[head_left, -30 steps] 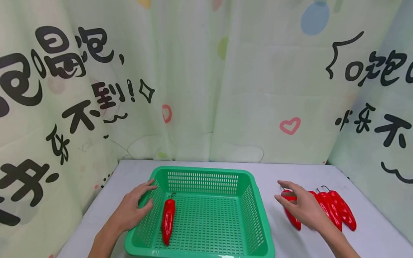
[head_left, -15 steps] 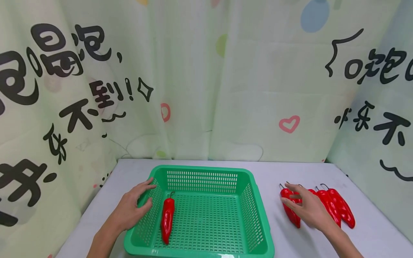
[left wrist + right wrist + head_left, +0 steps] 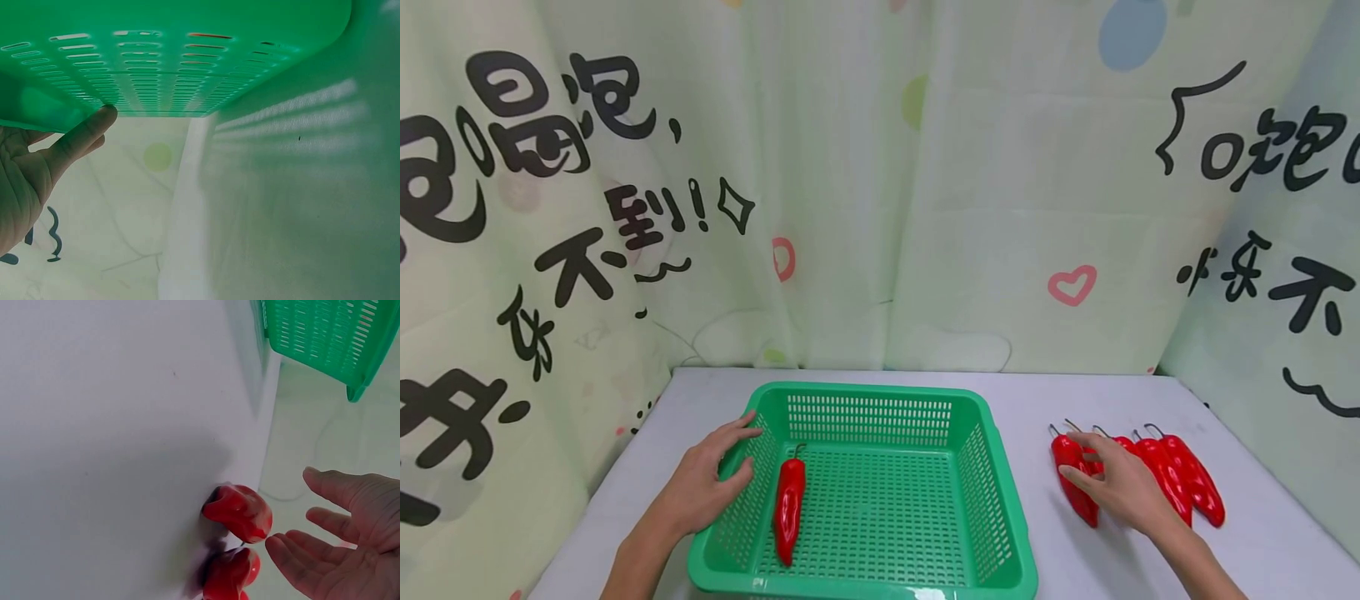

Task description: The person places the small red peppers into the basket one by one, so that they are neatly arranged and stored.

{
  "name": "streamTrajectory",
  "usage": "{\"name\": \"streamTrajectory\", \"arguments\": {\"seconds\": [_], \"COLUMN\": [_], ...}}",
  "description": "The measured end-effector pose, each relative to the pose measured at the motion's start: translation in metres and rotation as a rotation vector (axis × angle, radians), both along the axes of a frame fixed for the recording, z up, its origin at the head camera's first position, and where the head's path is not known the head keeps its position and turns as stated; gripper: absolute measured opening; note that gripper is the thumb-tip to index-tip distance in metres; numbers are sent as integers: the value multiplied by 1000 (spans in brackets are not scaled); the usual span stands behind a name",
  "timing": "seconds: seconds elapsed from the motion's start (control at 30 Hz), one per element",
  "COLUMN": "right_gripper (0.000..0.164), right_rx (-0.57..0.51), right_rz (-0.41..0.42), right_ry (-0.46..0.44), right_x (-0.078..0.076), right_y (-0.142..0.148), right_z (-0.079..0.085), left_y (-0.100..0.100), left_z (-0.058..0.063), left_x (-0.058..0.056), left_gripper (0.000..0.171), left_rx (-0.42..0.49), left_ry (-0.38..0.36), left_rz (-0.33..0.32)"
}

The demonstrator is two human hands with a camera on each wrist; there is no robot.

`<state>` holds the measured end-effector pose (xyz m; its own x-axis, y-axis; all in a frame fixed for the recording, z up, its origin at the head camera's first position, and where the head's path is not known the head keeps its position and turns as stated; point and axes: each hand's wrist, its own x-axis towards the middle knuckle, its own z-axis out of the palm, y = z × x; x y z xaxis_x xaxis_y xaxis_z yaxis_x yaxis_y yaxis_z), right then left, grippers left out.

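Observation:
My left hand (image 3: 709, 482) is at the left rim of a green plastic basket (image 3: 880, 392), its fingers loosely extended. In the left wrist view the thumb (image 3: 84, 140) lies straight against the basket edge. Inside the basket, near its left wall, a single red chili pepper (image 3: 789, 512) lies lengthwise. My right hand (image 3: 1116, 483) hovers with spread fingers over a row of several red peppers on the table. The leftmost pepper (image 3: 1071, 479) shows beside its thumb; others are partly hidden behind the hand. In the right wrist view the fingertips are close to a red pepper (image 3: 240, 512), with nothing held.
The white table (image 3: 1022, 408) carries the basket in the middle and the peppers on the right, including the rightmost pepper (image 3: 1197, 479). A pale curtain (image 3: 985, 208) with black lettering and pink hearts stands along the back and both sides.
My right hand has moved slightly right over the peppers, showing more of the leftmost one. The left hand and the basket have stayed in place, and the head view has tilted slightly.

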<state>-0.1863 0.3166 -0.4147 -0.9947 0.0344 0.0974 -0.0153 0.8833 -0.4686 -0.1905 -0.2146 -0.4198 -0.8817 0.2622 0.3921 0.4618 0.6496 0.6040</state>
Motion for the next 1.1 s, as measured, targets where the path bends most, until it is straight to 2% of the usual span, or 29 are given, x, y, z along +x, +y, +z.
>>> {"name": "streamTrajectory", "arguments": {"seconds": [0.37,0.83,1.1], "right_gripper": [78,73,74], "right_rx": [27,39,17], "right_rz": [-5,29,20], "right_ry": [-24,-29,-49], "right_x": [-7,-10,-11], "right_y": [3,-1,-1], "right_z": [-7,-13,-15], "left_y": [0,0,0], "left_z": [1,1,2], "left_x": [0,0,1], "left_gripper": [38,38,38], "left_rx": [-1,-3,-6], "left_ry": [4,6,-10], "left_rz": [-1,1,4]}}
